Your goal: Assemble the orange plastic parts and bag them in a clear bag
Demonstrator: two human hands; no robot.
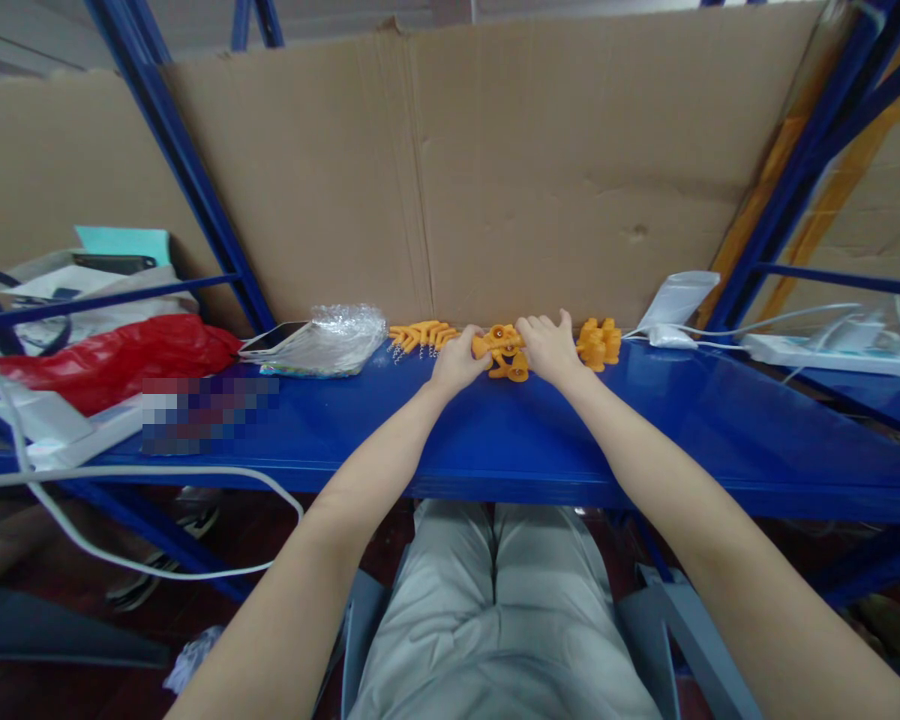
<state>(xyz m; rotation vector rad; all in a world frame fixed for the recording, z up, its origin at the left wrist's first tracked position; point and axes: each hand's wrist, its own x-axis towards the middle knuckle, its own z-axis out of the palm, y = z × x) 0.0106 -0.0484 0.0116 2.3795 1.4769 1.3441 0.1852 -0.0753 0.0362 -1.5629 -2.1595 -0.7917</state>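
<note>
Several orange plastic parts with small round dark centres lie together on the blue shelf between my hands. My left hand has its fingers closed at the left end of one of them. My right hand grips the right side of the same orange part, with one finger sticking up. Just left of my left hand is a row of orange clips with metal springs. Beyond my right hand stands another cluster of orange pieces. My fingers partly hide the held part.
A cardboard sheet walls off the back of the blue shelf. Leftward lie a clear plastic packet, a phone and a red bag. A white device with cables is at right. A white cable loops over the front edge.
</note>
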